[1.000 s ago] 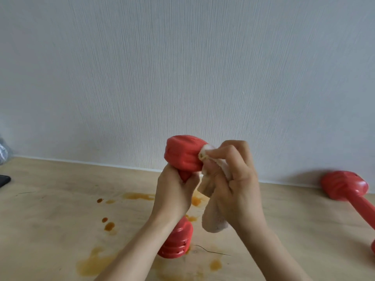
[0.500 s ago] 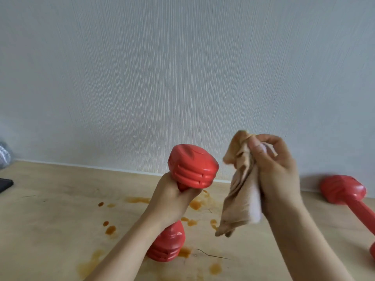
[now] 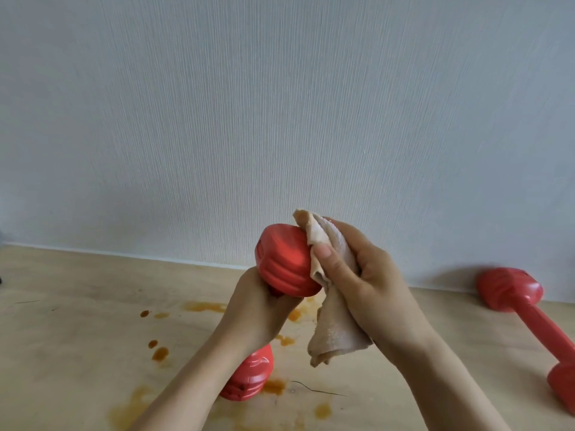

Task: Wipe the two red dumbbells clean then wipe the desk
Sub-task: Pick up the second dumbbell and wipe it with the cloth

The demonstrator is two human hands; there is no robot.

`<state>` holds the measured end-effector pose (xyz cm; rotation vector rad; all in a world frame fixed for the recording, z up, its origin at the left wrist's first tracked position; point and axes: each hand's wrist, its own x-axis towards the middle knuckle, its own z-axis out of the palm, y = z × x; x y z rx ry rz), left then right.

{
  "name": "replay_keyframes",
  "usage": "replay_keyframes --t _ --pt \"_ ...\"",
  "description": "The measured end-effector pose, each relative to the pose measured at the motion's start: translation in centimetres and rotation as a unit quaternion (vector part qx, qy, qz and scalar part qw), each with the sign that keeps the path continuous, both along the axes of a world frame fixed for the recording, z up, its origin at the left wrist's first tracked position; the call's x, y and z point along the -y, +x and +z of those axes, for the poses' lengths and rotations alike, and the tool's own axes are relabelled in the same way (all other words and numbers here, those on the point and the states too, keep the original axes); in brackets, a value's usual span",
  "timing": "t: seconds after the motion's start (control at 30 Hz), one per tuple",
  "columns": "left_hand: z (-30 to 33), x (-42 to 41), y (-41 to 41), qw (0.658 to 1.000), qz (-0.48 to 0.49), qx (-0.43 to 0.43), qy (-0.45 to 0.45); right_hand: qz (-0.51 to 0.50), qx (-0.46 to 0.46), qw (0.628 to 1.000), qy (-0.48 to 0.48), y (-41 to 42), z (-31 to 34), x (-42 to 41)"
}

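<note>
Our left hand point(image 3: 259, 309) grips the handle of a red dumbbell point(image 3: 284, 262), held upright above the desk point(image 3: 71, 331). Our right hand point(image 3: 364, 275) clutches a beige cloth point(image 3: 331, 331) against its upper head. Orange stains point(image 3: 205, 306) spot the pale wood. The second dumbbell point(image 3: 529, 309) lies right, near the grey-white textured wall point(image 3: 280, 104).

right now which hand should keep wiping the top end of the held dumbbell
Right. The right hand grips the cloth against the held dumbbell, while the left hand grips its handle.
</note>
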<state>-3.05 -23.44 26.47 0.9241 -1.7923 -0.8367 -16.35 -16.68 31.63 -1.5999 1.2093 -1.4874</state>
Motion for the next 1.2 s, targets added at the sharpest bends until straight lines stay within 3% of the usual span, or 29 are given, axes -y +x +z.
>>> replay_keyframes --t 0.1,0.2,0.4,0.53,0.6,0.67,0.73,0.97,1.1,1.2 --pt "0.4 0.1 0.0 1.0 0.022 0.006 0.005 -0.066 -0.057 0.996 -0.03 0.2 -0.8 -0.3" --pt "0.4 -0.1 0.1 1.0 0.015 0.007 0.003 -0.099 -0.055 0.993 -0.039 0.0 -0.8 -0.7" --pt "0.5 0.9 0.3 0.998 0.051 0.032 0.009 -0.049 -0.026 0.998 -0.002 -1.3 0.1 -2.8" --pt "0.3 1.0 0.3 0.998 0.03 0.041 0.021 -0.168 -0.03 0.979 -0.111 -1.6 2.6 -1.2" --pt "0.2 0.9 0.3 0.998 0.025 0.047 0.022 -0.182 -0.118 0.968 -0.127 -0.5 3.7 -0.3" --pt "0.3 0.9 0.4 0.998 0.024 0.061 0.008 -0.133 -0.262 0.952 -0.091 1.3 2.4 0.3" --pt "0.4 0.9 0.6 0.997 0.029 0.067 -0.002 -0.083 -0.324 0.94 -0.07 2.5 1.0 0.4" --pt "-0.1 1.0 1.2 0.992 0.06 0.113 -0.022 -0.031 -0.32 0.945 0.055 2.7 4.2 2.5" --pt "0.1 0.0 0.7 0.988 0.036 0.15 -0.029 -0.025 -0.341 0.927 0.154 1.7 4.9 4.9" --pt "-0.2 -0.3 0.4 0.981 0.018 0.192 -0.03 -0.007 -0.28 0.938 0.204 0.2 3.6 5.6"
